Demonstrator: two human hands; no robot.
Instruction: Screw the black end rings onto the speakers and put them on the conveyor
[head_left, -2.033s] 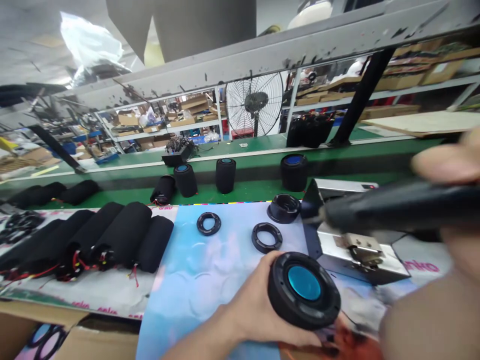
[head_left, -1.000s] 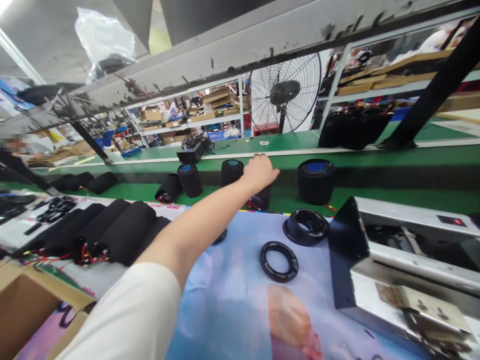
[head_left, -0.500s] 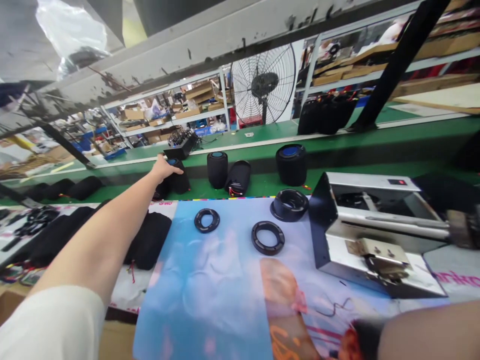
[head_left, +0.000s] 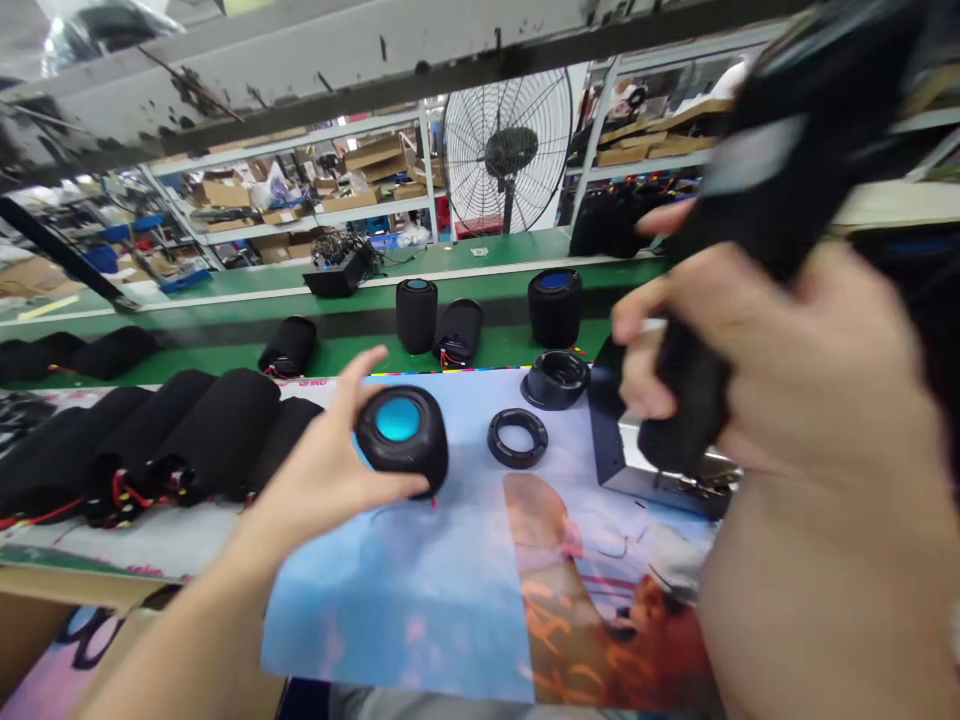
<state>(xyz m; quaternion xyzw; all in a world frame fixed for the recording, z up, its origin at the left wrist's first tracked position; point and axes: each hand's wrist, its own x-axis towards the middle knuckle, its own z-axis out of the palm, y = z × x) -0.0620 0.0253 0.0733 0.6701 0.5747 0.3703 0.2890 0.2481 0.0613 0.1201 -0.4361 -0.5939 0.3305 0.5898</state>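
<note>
Just above the blue printed sheet (head_left: 360,600), my left hand (head_left: 322,480) grips a black cylindrical speaker (head_left: 421,450) between thumb and fingers. Its top with a shiny blue disc faces me. Raised at the right, my right hand (head_left: 780,350) wraps around a long black hand-held tool (head_left: 772,200), blurred, whose exact kind I cannot make out. To the right of the speaker a black ring (head_left: 517,438) lies flat on the sheet. Behind that ring sits a thicker black ring-shaped part (head_left: 556,380).
Several black speakers stand or lie along the green bench, such as an upright one (head_left: 555,310) and a tilted one (head_left: 459,332). A pile of black speaker bodies (head_left: 217,435) with wires lies left. A metal machine (head_left: 645,465) sits behind my right hand. A fan (head_left: 510,150) stands beyond.
My left hand has drawn the speaker from the back of the bench toward me, over the sheet, where it now covers one ring. My right hand has risen into view holding the black tool.
</note>
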